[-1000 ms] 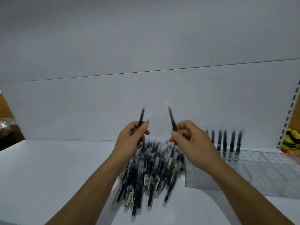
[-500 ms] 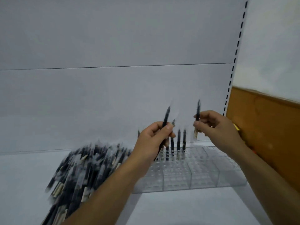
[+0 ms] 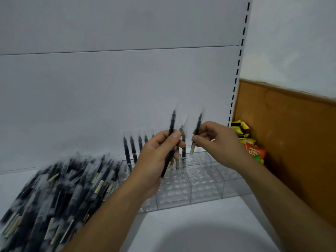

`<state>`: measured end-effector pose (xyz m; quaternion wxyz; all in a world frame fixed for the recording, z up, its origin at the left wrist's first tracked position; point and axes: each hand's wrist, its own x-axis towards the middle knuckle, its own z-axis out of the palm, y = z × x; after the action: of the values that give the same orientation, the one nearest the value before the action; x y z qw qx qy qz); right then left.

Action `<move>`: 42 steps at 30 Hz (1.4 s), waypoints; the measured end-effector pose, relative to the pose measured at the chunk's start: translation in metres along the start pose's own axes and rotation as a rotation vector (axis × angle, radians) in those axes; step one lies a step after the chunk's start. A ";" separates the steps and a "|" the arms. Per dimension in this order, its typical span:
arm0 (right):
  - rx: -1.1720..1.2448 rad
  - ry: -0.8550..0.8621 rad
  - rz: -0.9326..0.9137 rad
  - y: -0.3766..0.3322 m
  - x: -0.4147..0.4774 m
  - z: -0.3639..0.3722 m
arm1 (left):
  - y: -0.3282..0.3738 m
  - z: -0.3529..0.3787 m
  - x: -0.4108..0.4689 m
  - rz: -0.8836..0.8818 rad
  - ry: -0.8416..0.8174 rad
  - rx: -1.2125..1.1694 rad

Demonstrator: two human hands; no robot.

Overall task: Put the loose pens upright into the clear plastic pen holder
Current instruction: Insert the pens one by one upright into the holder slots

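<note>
Right hand [image 3: 218, 145] shifted toward standing row [image 3: 131, 148], fingers [image 3: 197, 141] pinching one pen [image 3: 197, 128]; left hand [image 3: 156, 158] grips spare pens [image 3: 171, 127]. Step: insertion. Next: align tip over free pen holder [image 3: 205, 187] cell.

Dim, flat grey light, perhaps from overhead; pen pile [image 3: 54, 188] smeared by blur; soft shadow on shelf [image 3: 181, 233].

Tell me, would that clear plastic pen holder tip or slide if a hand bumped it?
Probably hard to tip: the pen holder is low and wide. It might slide, being thin clear plastic on a smooth white shelf. The few upright pens along its back likely add little weight.
</note>
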<state>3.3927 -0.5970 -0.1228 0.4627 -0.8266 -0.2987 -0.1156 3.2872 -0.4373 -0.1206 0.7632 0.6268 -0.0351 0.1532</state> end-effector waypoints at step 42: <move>0.051 0.243 -0.039 -0.001 -0.007 -0.005 | -0.006 -0.001 -0.002 -0.015 0.022 0.157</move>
<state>3.3868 -0.6039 -0.1231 0.5142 -0.7885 -0.2593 -0.2162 3.2870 -0.4381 -0.1270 0.7132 0.6831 -0.0100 0.1569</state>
